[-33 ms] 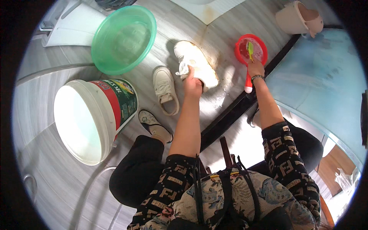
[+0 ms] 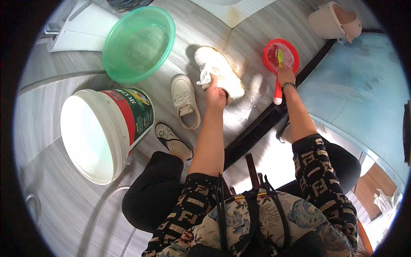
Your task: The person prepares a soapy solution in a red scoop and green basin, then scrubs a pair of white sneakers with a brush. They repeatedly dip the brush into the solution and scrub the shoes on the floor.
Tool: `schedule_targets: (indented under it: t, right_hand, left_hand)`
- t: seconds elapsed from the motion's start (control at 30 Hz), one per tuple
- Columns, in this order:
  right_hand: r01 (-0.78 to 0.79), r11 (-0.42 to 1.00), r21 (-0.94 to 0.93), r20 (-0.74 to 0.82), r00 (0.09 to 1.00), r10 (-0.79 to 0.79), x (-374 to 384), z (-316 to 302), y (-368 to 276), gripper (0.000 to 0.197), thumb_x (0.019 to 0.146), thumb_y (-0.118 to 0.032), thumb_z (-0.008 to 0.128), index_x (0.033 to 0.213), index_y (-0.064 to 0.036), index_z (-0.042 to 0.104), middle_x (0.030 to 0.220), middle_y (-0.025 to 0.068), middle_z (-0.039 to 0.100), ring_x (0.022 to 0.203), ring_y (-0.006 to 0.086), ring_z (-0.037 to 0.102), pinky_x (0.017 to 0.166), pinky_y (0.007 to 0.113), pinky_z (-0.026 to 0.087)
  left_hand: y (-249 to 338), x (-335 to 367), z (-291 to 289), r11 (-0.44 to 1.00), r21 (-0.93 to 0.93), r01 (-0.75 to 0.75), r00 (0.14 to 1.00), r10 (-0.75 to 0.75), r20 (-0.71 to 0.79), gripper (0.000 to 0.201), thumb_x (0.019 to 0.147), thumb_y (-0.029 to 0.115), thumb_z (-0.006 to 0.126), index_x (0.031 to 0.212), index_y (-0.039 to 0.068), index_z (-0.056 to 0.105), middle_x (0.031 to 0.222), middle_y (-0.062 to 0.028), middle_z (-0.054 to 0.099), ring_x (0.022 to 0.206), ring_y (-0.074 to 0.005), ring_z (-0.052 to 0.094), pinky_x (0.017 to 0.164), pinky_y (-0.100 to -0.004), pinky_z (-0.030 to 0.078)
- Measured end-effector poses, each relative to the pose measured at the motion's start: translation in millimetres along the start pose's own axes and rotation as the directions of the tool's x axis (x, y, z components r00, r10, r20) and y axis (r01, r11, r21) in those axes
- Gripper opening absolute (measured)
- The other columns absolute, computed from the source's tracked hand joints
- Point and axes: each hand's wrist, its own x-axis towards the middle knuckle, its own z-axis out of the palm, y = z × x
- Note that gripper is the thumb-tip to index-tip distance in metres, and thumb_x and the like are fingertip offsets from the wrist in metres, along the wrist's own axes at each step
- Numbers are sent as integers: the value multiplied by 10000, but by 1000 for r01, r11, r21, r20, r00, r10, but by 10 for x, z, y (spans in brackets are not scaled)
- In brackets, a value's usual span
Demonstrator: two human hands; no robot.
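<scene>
My left hand (image 2: 216,95) grips a white sneaker (image 2: 220,70) at its heel opening, holding it tilted above the floor. Its laces hang loose on the left side, and brownish marks run along the sole edge. The other white sneaker (image 2: 185,100) stands on the floor just left of it. My right hand (image 2: 286,76) is closed on a yellow-green brush (image 2: 280,56), whose head is down in a red dipper (image 2: 265,64) of foamy, pinkish-looking liquid. The dipper's red handle (image 2: 277,92) with a white tip lies under that hand, pointing back toward me.
A green basin (image 2: 109,64) with water stands at the far left. Nearer is a large white bucket (image 2: 122,128) with a red and green label. A grey hose (image 2: 100,210) runs along the floor. A black sill (image 2: 257,130) and bluish glass panel (image 2: 355,81) border the right, near a beige bucket (image 2: 325,21).
The brush head has shifted slightly in the dipper, with less of its white bristles showing. My left hand and the sneaker have hardly moved.
</scene>
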Motion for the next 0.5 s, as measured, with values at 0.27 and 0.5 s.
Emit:
schedule_targets:
  t: [0.27,0.5]
  right_hand:
    - [203,962,185,-69,979,-193,3,237,145,352,793,-289,474,1088,-104,528,867,183,592,807,293,574,710,353,439]
    - [271,862,428,-3,954,-299,-1343,439,-382,333,803,-230,497,1135,-214,514,663,187,557,589,273,575,577,376,448]
  left_hand:
    - [-35,-13,161,961,259,-100,980,140,-139,442,832,201,525,1203,27,359,1167,-82,448,1056,-205,445,884,-339,372]
    - [-107,-21,186,964,265,23,965,48,-259,429,787,132,582,1157,16,398,1099,-77,491,997,-205,481,846,-325,395]
